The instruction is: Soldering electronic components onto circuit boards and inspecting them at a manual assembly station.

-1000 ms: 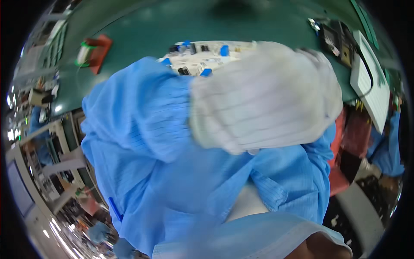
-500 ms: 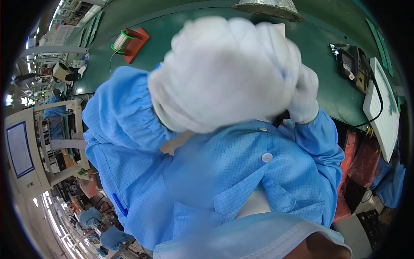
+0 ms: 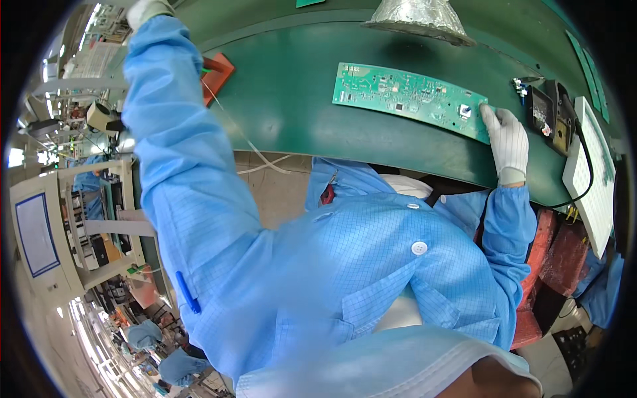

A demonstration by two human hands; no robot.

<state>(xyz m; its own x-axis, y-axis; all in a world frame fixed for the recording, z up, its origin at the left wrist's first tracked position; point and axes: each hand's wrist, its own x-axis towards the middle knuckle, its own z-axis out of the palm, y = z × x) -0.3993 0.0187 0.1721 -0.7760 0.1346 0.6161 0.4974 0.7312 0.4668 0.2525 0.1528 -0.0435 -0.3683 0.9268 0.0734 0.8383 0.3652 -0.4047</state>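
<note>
A: Closest to camera?
B: Light blue face mask (image 3: 398, 365) at the bottom, then the blue checked smock (image 3: 371, 259), white buttons, blue pen (image 3: 187, 292) clipped on the left sleeve.

A: Right hand (image 3: 507, 140)?
B: White striped glove, fingers bunched narrow, touching the right end of the circuit board (image 3: 415, 97). Can't tell if it's really pinching or only resting there.

A: Where's the board?
B: Over the green tabletop (image 3: 285, 86), right of center, long side running left to right, right end nearer the person. Green, small parts across it, one pale square part with a dark middle near the right end.

A: Around it?
B: Right of the hand, a black device (image 3: 559, 119) with a black cable; beside that, a white tray (image 3: 587, 179), tilted in view. To the left, a thin pale wire (image 3: 232, 119) running past the front edge, and a red-orange stand (image 3: 220, 78) partly behind the left sleeve.

A: Farther out?
B: Silver foil-like hood (image 3: 421, 18) beyond the board. Left hand (image 3: 150, 10), gloved, arm stretched far up-left, cut by the top edge. Can't tell whether it's wide or narrow, or holding anything.
</note>
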